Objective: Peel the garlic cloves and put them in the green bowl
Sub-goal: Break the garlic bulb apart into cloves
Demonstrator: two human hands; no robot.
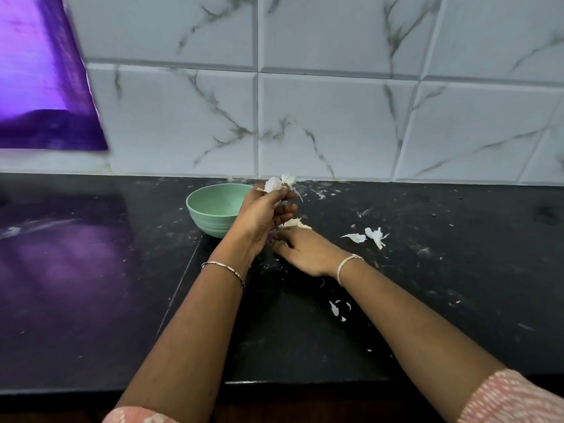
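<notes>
Fingers (pixel 288 208) of left hand (pixel 262 221) grip garlic bulb (pixel 276 183) beside green bowl (pixel 207 219); right hand (pixel 305 251) fingers curled, hold unclear

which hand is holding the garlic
The left hand, raised beside the bowl, grips the garlic; the right hand is down at the counter.

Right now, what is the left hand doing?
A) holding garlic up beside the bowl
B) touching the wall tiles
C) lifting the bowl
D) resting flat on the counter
A: the left hand grips papery garlic above the counter, just right of the bowl.
</notes>
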